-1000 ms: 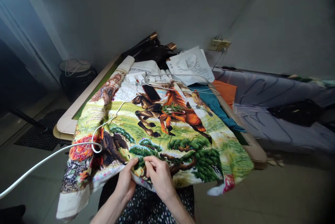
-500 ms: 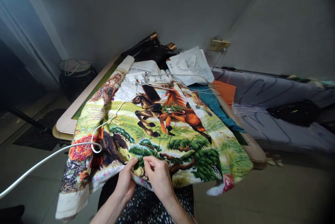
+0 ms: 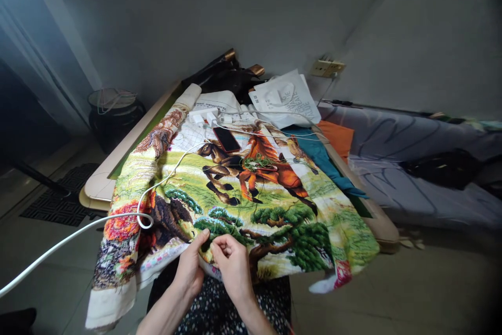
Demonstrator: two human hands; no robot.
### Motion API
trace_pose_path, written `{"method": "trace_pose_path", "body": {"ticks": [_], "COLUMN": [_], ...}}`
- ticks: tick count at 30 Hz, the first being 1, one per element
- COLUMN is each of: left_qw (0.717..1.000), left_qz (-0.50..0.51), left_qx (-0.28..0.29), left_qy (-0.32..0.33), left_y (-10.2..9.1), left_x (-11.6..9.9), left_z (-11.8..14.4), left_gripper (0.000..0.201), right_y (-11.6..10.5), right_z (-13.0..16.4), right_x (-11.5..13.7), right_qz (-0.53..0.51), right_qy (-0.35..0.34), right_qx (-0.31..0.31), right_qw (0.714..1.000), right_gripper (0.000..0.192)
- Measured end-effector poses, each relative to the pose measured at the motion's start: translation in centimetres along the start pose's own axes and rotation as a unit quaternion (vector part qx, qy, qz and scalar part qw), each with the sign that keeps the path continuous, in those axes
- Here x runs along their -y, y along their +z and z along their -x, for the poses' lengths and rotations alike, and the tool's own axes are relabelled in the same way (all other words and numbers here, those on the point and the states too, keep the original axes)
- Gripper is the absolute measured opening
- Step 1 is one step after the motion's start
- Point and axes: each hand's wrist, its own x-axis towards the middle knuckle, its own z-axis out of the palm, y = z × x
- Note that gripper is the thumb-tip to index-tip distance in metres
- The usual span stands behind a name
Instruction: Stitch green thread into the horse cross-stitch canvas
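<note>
just behind embroidery [image 3: 243, 208], white bag [image 3: 285, 104]

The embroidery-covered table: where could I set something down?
The table's left corner, outside the rolled edge, looks mostly bare. On the embroidery, grass between white cable and dark horse looks free. The back is crowded: phone, chargers, white bag. Left hand and right hand occupy the near edge.

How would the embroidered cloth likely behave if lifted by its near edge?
The cloth would probably flop and fold, since its near right corner already curls and hangs loose. The thick roll along its left likely makes that side heavier and bulkier. The phone, lying loose on top, would probably slide.
</note>
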Motion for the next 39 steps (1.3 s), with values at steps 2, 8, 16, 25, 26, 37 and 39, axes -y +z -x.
{"method": "trace_pose_path", "body": {"ticks": [2, 8, 16, 25, 26, 37, 39], "left_qw": [1.0, 1.0, 0.999, 1.0, 1.0, 0.999, 0.999], "left_qz": [-0.003, -0.002, 0.005, 0.013, 0.014, 0.028, 0.026], "left_qx": [-0.004, -0.019, -0.03, -0.006, -0.01, -0.025, -0.031], "left_qy": [0.007, 0.021, 0.03, 0.014, 0.015, 0.018, 0.021], "left_y": [-0.1, -0.1, 0.0, 0.1, 0.1, 0.2, 0.3], "left_x": [0.1, 0.2, 0.1, 0.2, 0.2, 0.0, 0.0], "left_z": [-0.2, -0.4, -0.4, 0.2, 0.2, 0.1, 0.1], "left_gripper": [0.016, 0.014, 0.016, 0.024, 0.024, 0.01, 0.009], "right_y": [0.2, 0.5, 1.0, 0.8, 0.8, 1.6, 1.6], "right_z": [0.0, 0.2, 0.5, 0.4, 0.4, 0.6, 0.7], "right_x": [-0.3, -0.8, -1.2, 0.0, 0.1, -1.1, -1.5], "right_qz": [-0.015, -0.004, 0.009, -0.121, -0.123, -0.04, -0.009], "right_qy": [0.009, -0.006, -0.031, 0.06, 0.059, -0.028, -0.061], "right_qx": [-0.001, -0.018, -0.056, -0.015, -0.015, -0.074, -0.093], "right_qw": [1.0, 1.0, 0.998, 0.991, 0.991, 0.996, 0.994], "right_gripper": [0.013, 0.014, 0.017, 0.02, 0.02, 0.019, 0.019]}}
